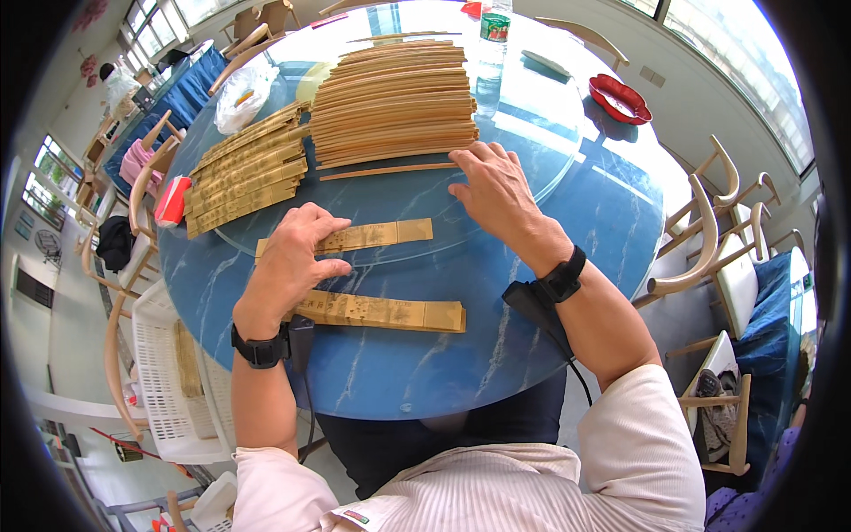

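Note:
A long yellow-gold printed paper strip (390, 234) lies across the blue marbled table. My left hand (288, 253) rests over its left part, thumb and forefinger spread apart. Nearer to me is a thin stack of similar strips (390, 313), its left end partly hidden by my left wrist. My right hand (496, 182) reaches to the right end of a single thin wooden stick (381, 171), fingertips at it and thumb held apart below. Just beyond lies a big pile of such sticks (394, 102). Left of it, more golden strips (248, 168) are fanned out in overlapping layers.
A glass turntable (567, 151) carries the piles. Around it are a red packet (173, 201), a plastic bag (244, 97), a bottle (493, 44) and a red scalloped dish (620, 98). A white basket (168, 381) stands at the left; wooden chairs (700, 239) surround the table.

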